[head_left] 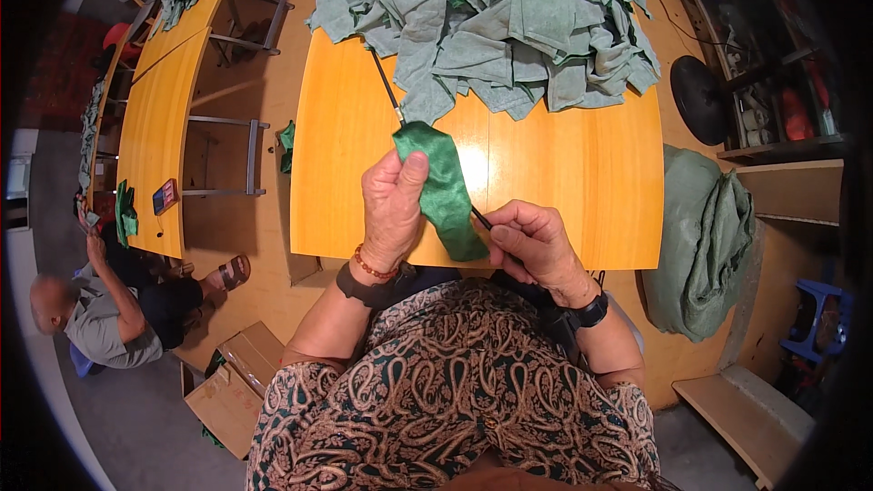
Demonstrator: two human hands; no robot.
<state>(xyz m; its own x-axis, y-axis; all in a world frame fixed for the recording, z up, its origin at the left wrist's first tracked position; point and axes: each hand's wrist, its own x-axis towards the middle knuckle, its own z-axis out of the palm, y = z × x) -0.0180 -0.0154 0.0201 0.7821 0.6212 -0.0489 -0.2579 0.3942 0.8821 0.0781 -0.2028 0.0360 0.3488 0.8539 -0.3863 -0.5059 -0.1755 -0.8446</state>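
Fingers of the left hand [393,205] pinch the green cloth strip [443,189] over the orange tabletop [564,182], while the right hand [532,241] grips a thin black rod [386,86] running inside it. Strip and rod slant from the right hand up-left toward the cloth pile [491,18]. Pushing hard could bunch or pierce the fabric.

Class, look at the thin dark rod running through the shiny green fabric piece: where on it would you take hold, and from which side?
Take the thin dark rod at its bare far stretch, between the shiny green fabric piece and the cloth pile. Come from above, pinching across it: it lies low over the table, and its near end is already in the right hand.
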